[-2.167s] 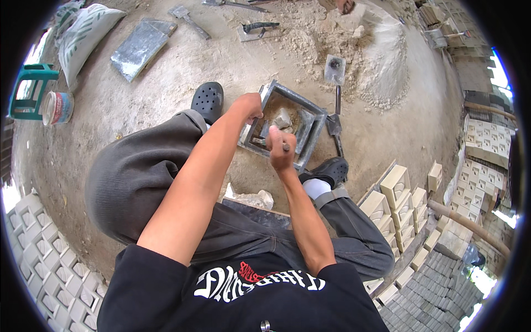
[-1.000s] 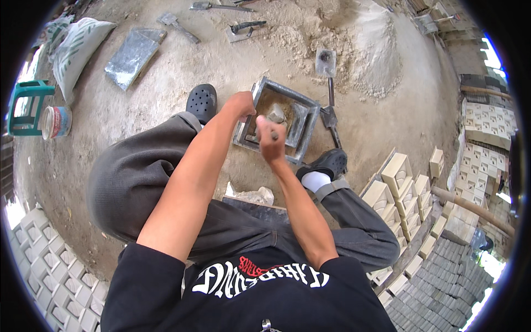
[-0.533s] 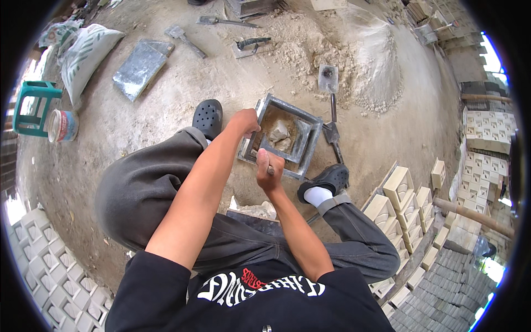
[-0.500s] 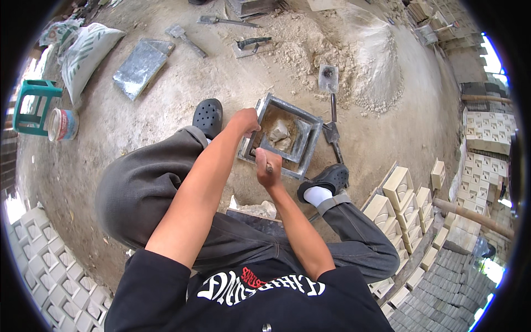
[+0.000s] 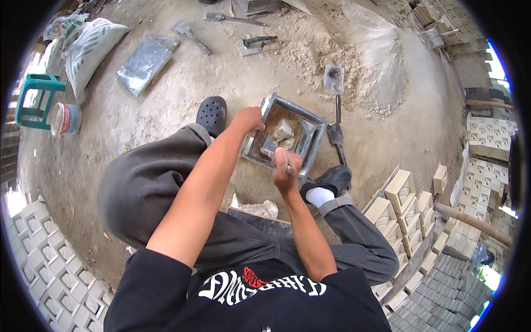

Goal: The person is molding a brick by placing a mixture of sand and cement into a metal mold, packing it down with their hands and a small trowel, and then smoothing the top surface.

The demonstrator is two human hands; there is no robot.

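A square grey metal mould point(image 5: 316, 145) lies on the ground between my feet, with pale lumps of material point(image 5: 283, 130) and brown grit inside it. My left hand point(image 5: 250, 120) is closed over the mould's left rim. Just above the near side of the mould, my right hand point(image 5: 287, 166) is wrapped round the handle of a small hand tool, whose handle end point(image 5: 290, 170) pokes out of the fist. The tool's working end is mostly hidden by the hand, so its kind does not show.
Beyond the mould lie a trowel-like float point(image 5: 259, 44), a mallet-shaped tool point(image 5: 191, 37), a metal plate point(image 5: 146, 63) and a powder heap point(image 5: 381, 61). A long-handled tamper point(image 5: 336, 83) rests at the right. Cast blocks point(image 5: 401, 191) stand near my right foot; a green stool point(image 5: 38, 99) and bucket point(image 5: 66, 119) stand left.
My right hand has moved rightward along the near side of the mould with the tool in it. My left hand stays on the rim. The whole view has shifted slightly.
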